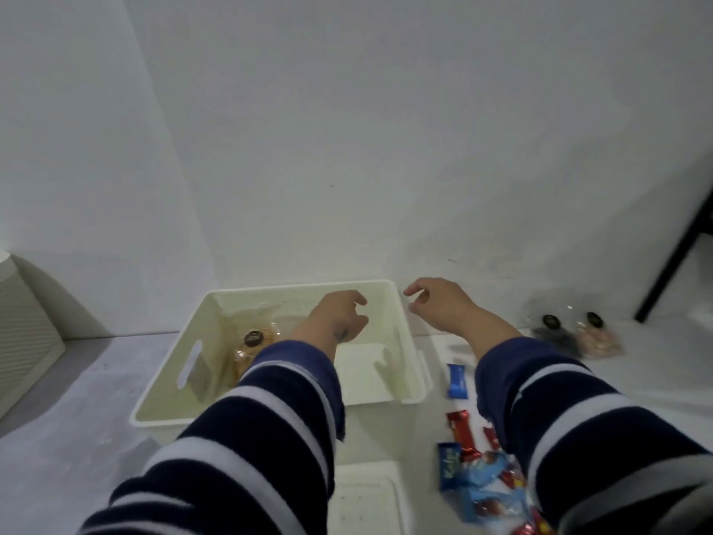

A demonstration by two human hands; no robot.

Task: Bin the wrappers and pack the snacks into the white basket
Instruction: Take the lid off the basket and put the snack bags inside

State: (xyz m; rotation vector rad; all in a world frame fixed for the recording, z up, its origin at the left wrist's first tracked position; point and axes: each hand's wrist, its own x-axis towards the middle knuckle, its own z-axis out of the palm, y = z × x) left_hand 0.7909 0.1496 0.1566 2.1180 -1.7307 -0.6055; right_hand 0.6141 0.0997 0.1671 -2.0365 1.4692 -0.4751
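The white basket (181, 337) stands on the table ahead of me, with a clear pack of golden cookies (252, 347) lying inside on its left. My left hand (339, 316) hovers over the basket's middle, fingers loosely curled, holding nothing. My right hand (436, 303) hangs just past the basket's right rim, fingers apart and empty. To the right lie a blue bar (457, 381), a red bar (462, 426) and a heap of blue and red snack packets (482, 488). Two clear packs with dark round labels (575, 335) sit at the far right.
A second white container (366, 496) shows at the bottom, partly behind my left sleeve. A ribbed white bin (23, 334) stands at the left edge. The wall rises right behind the basket. A black frame (679, 256) leans at the right.
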